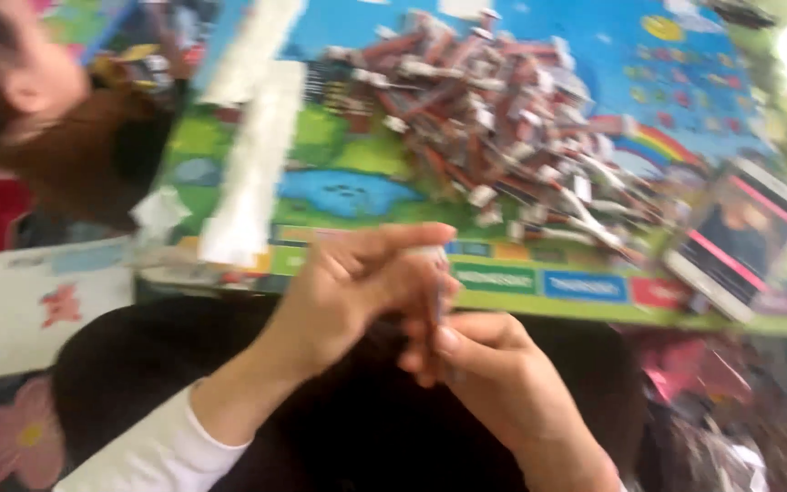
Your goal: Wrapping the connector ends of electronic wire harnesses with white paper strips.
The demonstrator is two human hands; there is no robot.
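Note:
My left hand [357, 282] and my right hand [475, 360] meet over my dark lap, just in front of a colourful picture board [357, 196]. Together they pinch a thin stick-like piece with a white end [436, 292]; the image is blurred, so its exact shape is unclear. My left fingers close around its top, my right fingers hold it lower down. Beyond the hands, a big heap of red-brown and white stick-like pieces [503, 128] lies on the board.
A phone with a lit screen [740, 237] rests at the board's right edge. White paper strips [252, 137] lie on its left side. Another person's head [20, 82] is at the far left. A flowered cloth [11, 364] covers the floor.

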